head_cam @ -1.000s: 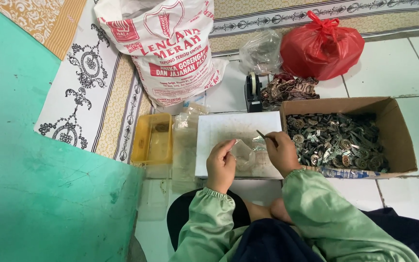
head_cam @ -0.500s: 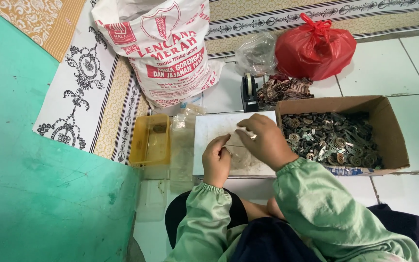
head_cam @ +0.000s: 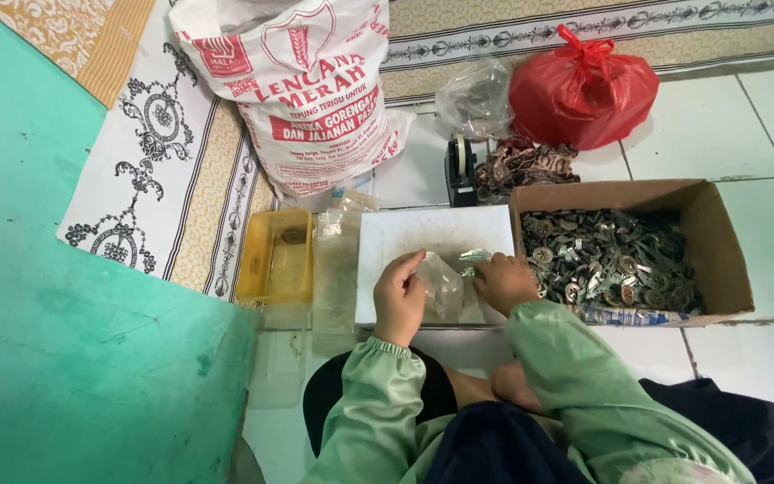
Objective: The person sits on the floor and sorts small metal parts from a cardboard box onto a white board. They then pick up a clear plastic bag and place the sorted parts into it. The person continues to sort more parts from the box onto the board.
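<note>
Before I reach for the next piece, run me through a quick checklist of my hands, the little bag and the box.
1. Left hand grips the small clear bag: ok.
2. Right hand at the bag's mouth, pinching a small shiny piece: ok.
3. Bag rests over the white board: ok.
4. Cardboard box of metal pieces open beside the right hand: ok.
5. How full the bag is: cannot tell.
6. Yellow tray within left reach: ok.
</note>
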